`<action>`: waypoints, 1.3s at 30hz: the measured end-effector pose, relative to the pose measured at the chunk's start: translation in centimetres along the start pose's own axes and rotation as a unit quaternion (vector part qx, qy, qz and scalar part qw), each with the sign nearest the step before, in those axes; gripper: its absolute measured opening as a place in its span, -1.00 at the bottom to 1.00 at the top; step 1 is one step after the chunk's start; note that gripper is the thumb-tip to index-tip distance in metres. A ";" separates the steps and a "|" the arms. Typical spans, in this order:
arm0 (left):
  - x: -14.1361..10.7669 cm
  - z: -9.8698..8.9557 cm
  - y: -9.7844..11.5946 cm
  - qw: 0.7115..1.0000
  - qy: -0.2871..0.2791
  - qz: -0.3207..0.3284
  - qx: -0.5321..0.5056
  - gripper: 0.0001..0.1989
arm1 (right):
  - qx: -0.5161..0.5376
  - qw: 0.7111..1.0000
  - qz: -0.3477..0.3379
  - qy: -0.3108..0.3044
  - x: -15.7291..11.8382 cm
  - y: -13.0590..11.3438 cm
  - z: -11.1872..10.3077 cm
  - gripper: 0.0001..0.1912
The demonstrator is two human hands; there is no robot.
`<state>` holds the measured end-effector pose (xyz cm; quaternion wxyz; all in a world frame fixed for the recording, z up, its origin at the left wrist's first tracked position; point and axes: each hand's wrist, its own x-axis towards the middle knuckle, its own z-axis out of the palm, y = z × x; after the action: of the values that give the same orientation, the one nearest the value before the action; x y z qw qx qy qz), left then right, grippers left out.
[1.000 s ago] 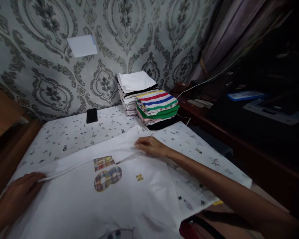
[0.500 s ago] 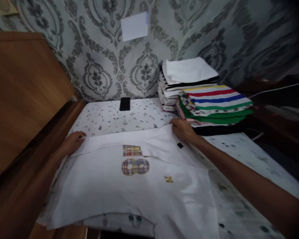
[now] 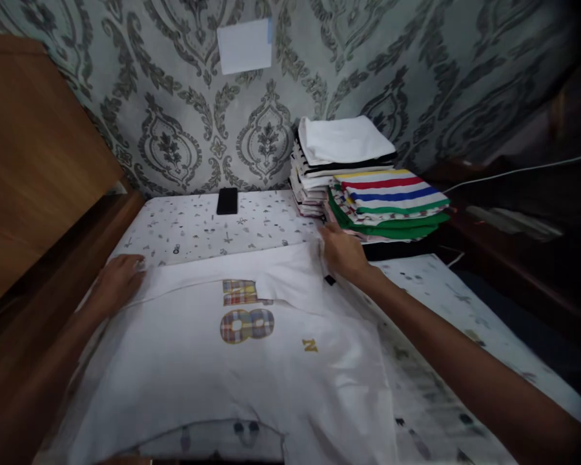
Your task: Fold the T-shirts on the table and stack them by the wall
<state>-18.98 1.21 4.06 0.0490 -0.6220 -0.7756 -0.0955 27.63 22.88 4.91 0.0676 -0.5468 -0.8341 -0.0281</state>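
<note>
A white T-shirt (image 3: 174, 368) lies spread in front of me, its far side folded over toward me. Plaid lettering and a plaid figure 8 show on it, with a small yellow letter N to the right. My left hand (image 3: 119, 281) has its fingers closed on the far left corner of the fold. At the far right corner, my right hand (image 3: 343, 253) pinches the shirt's edge, the fingertips slightly blurred. Just below that hand is a small black tag (image 3: 330, 279).
Beyond the right hand stand two stacks of folded clothes, one topped by a white garment (image 3: 346, 139), the other by a striped one (image 3: 392, 190). A black phone (image 3: 227, 201) lies on the patterned sheet (image 3: 188, 226). A wooden panel (image 3: 39, 161) rises at left.
The view has shifted, so the scene sits further left. Both hands stay at the fold's two far corners, and the folded shirt looks much the same.
</note>
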 end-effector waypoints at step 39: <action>-0.8 0.4 25.8 0.937 -0.102 0.328 0.069 -0.82 | 0.284 0.922 -0.254 -0.069 -10.6 0.0 1.8 -0.49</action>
<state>6.31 5.92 5.80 0.0407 -0.8431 -0.5344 0.0436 31.63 13.48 1.65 0.1523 -0.2754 -0.9206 0.2314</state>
